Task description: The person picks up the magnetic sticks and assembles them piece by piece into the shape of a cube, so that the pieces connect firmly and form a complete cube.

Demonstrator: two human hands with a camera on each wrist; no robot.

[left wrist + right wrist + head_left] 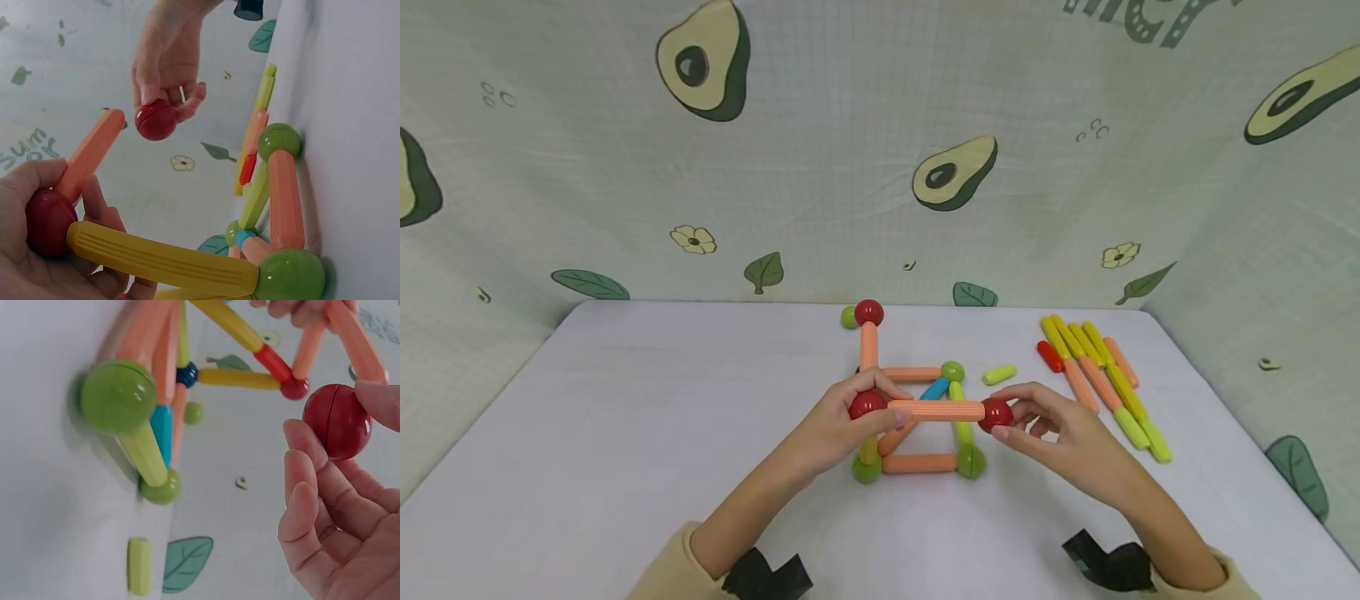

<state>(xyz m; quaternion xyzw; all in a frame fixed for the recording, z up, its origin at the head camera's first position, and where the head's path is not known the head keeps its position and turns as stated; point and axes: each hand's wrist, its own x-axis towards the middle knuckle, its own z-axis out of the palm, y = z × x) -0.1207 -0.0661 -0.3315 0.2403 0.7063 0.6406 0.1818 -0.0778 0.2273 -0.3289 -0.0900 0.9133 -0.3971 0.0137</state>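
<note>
1. Stick-and-ball frame (pixel 936 389) stands on the white table (pixel 700 467), with green balls at both front corners and at the back right one.
2. Left hand (pixel 841 425): its fingers are curled around the left red ball (pixel 865 406), above the frame's front left corner; a yellow rod (pixel 162 257) runs from that ball down to the green ball below.
3. Salmon stick (pixel 938 410) reaches from the left red ball across above the frame.
4. Right hand (pixel 1063 423): fingertips pinch the right red ball (pixel 997 414), just right of the frame; the left wrist view shows a small gap between it and the stick's tip.
5. Far red ball (pixel 869 313) tops the frame's back left side, a small green ball (pixel 848 317) showing just beside it.
6. Right of the frame lie a short lime rod (pixel 999 374) and, farther off, a cluster of coloured sticks (pixel 1105 375).
7. Avocado-print cloth (pixel 820 183) hangs behind the frame.
</note>
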